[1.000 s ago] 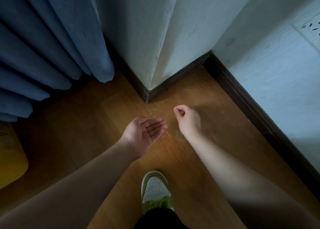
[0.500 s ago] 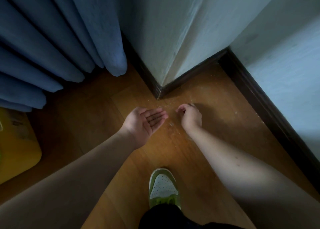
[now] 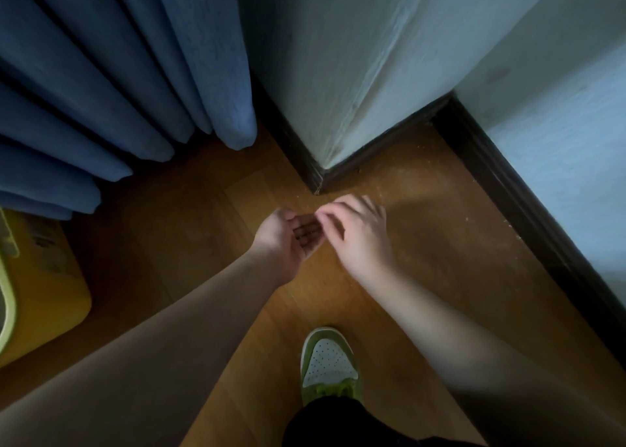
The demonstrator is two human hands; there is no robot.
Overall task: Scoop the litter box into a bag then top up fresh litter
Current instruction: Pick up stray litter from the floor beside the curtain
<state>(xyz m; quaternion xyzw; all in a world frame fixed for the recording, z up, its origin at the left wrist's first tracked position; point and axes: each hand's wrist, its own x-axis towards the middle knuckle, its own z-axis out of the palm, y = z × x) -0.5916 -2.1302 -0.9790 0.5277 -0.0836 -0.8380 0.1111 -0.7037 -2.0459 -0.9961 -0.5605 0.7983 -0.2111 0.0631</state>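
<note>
Cupped palm-up at frame centre, the left hand (image 3: 288, 240) serves as a tray while the right hand's (image 3: 359, 233) pinched fingertips (image 3: 321, 217) drop in pale spilled litter grains (image 3: 403, 175) gathered from the orange-brown wooden floor (image 3: 440, 243); whether it holds any now I cannot tell, and the litter box may be the yellow plastic container (image 3: 44, 284) at left edge.

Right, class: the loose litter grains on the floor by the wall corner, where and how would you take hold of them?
I'd pinch each of the litter grains by its sides, coming straight down from above: they are tiny and lie flat on the floor. The skirting board blocks the far side, so come from the open near side.
</note>
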